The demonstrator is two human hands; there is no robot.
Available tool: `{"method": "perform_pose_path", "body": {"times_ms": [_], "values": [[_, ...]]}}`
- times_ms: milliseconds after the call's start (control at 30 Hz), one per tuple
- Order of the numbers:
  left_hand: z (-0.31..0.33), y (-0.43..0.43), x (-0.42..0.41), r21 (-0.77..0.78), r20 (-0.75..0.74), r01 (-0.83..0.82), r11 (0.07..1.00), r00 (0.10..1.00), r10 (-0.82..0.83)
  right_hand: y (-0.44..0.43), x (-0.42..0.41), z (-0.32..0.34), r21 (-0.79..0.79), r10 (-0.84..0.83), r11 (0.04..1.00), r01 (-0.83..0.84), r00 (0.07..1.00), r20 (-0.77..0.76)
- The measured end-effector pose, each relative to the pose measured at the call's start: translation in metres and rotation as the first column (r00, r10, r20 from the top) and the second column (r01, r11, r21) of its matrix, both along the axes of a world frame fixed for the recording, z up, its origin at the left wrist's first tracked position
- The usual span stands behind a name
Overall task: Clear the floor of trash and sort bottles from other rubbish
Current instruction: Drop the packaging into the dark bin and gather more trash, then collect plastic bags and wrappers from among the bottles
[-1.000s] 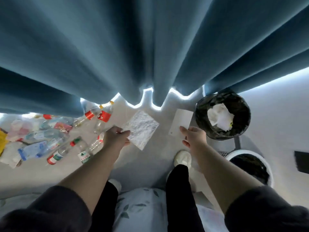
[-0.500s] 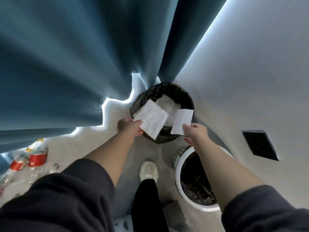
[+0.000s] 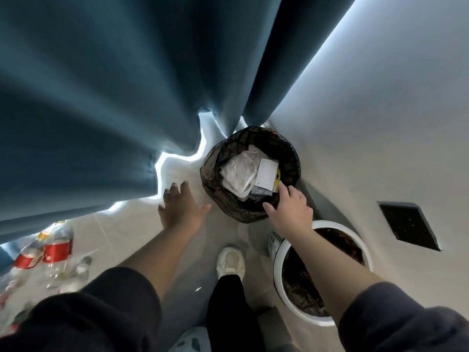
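Now both arms reach forward, sleeves pushed up to the elbows. At 12 o'clock from the shoe stands the bin, lined with a black bag, with crumpled white paper and a flat white card lying inside. Over its 5 o'clock rim the right hand hovers palm down, fingers spread and empty. At the bin's 8 o'clock the left hand hangs palm down over bare floor, fingers splayed, holding nothing. Toward 9 o'clock, clear bottles with red labels lie on the floor beside the blue curtain. A white basket stands at 3 o'clock.
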State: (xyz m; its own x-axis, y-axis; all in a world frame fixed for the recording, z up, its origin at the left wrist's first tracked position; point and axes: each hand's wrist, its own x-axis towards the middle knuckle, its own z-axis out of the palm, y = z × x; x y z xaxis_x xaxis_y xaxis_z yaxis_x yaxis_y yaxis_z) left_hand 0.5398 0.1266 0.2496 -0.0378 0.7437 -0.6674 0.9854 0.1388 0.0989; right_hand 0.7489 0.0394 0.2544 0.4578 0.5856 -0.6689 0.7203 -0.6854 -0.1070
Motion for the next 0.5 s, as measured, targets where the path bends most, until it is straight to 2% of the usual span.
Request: {"method": "perform_pose_path", "body": {"times_ms": [100,200,367,500], "values": [[0.034,-0.009,-0.033,0.056,-0.053,0.226,0.972,0.973,-0.224,0.001,-0.028,0.029,-0.003,0.284,0.959,-0.284,0.958,0.046],[0.064,-0.022,-0.071,0.108,-0.088,0.336,0.936,0.941,-0.328,0.004,-0.069,0.055,0.010,0.474,0.879,-0.477,0.875,0.096],[0.098,-0.054,-0.158,0.172,-0.142,0.346,0.922,0.935,-0.324,0.011,-0.162,0.089,0.028,0.636,0.764,-0.645,0.760,0.137],[0.111,-0.087,-0.255,0.190,-0.211,0.282,0.940,0.947,-0.242,0.014,-0.263,0.102,0.078,0.736,0.662,-0.745,0.667,0.116]]}}
